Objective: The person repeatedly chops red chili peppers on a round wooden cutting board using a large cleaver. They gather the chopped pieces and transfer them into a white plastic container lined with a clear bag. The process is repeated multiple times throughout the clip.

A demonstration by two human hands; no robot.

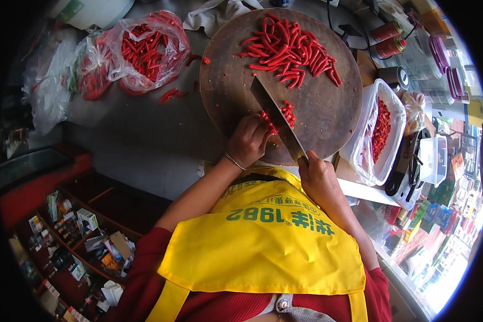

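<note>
On the round wooden chopping board (233, 88), my right hand (320, 173) grips the handle of a cleaver (279, 118). Its broad blade slants up and to the left across the board. Close against the blade's left side, my left hand (247, 139) has its fingers bent over a small bunch of red chillies (269, 120), mostly hidden under the fingertips. Chopped chilli pieces (288, 112) lie just right of the blade. A heap of whole red chillies (290, 48) covers the far part of the board.
A clear plastic bag of chillies (145, 52) stands left of the board, with loose chillies (171, 95) beside it. On the right, a plastic-lined white tub (394, 141) holds chopped chilli (381, 129). Beyond it is a portable gas stove (406, 169). A grey cloth (215, 18) lies behind the board.
</note>
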